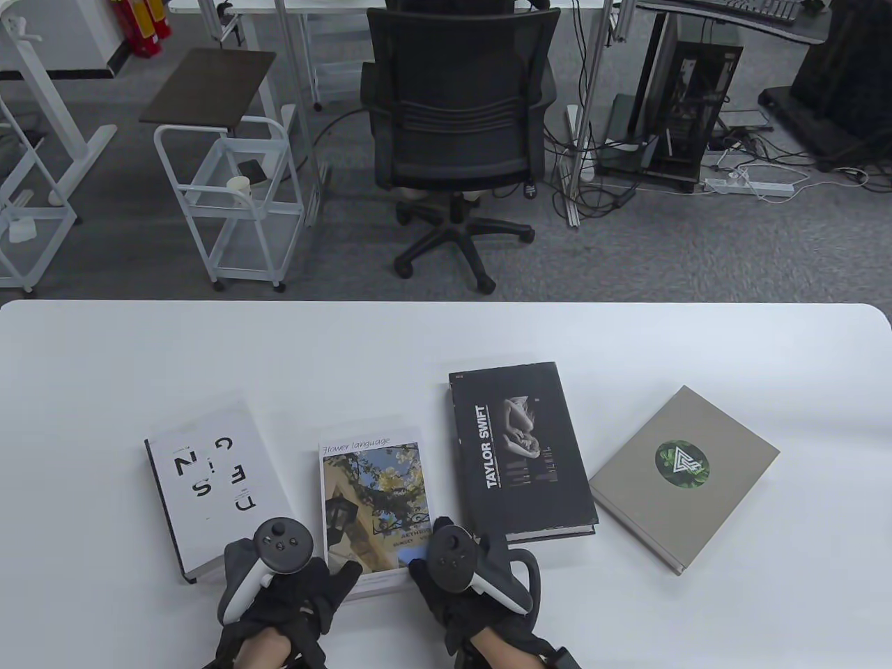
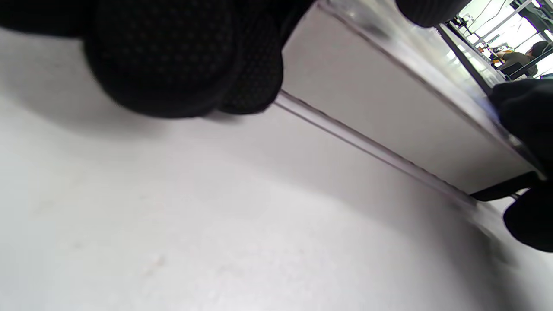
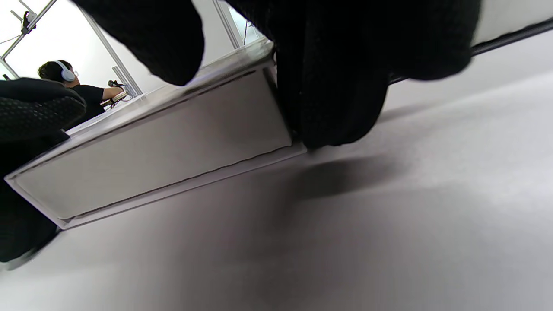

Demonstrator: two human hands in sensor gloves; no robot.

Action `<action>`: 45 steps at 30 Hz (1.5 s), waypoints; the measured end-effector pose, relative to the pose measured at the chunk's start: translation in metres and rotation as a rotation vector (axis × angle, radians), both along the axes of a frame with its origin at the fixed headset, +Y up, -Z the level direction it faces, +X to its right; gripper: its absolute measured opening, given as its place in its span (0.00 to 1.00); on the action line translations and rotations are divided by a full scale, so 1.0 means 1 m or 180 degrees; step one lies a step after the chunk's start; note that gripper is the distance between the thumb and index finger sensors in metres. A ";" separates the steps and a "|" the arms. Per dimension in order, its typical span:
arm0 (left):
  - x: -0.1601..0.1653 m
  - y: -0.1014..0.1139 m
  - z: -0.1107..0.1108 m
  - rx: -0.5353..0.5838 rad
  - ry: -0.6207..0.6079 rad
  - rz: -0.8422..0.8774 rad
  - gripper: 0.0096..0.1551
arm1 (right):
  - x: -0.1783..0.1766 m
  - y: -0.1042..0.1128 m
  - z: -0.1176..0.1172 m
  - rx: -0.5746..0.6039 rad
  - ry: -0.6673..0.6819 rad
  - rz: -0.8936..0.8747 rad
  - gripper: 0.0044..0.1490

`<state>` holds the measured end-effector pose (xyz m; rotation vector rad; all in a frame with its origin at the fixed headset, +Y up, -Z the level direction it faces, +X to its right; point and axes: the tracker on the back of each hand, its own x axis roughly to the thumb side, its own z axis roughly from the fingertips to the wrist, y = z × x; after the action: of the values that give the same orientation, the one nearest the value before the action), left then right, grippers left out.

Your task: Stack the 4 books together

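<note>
Your left hand [image 1: 279,585] and right hand [image 1: 463,582] grip the near corners of the "Flower language" photo-cover book [image 1: 373,505] — fingers [image 3: 341,86] curled against its near edge [image 2: 389,112] on the white bench [image 1: 446,334]. Left of that book lies the white lettered book [image 1: 212,488]; to its right the black "Taylor Swift" book [image 1: 519,449], and beyond that the grey-brown book with a round green emblem [image 1: 686,477].
</note>
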<state>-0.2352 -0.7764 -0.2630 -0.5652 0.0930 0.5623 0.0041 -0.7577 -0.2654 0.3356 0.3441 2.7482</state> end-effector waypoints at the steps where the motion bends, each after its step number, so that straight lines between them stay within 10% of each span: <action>1: 0.000 0.000 0.000 0.0004 0.0002 -0.0027 0.51 | 0.001 0.000 -0.001 -0.0024 -0.0010 -0.0044 0.51; 45: 0.002 0.018 0.003 0.0530 0.0108 0.0474 0.51 | 0.014 -0.003 -0.006 -0.0262 -0.0074 -0.0218 0.49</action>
<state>-0.2331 -0.7583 -0.2598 -0.4025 0.0358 0.7176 0.0176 -0.7608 -0.2715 0.2884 0.4301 2.6601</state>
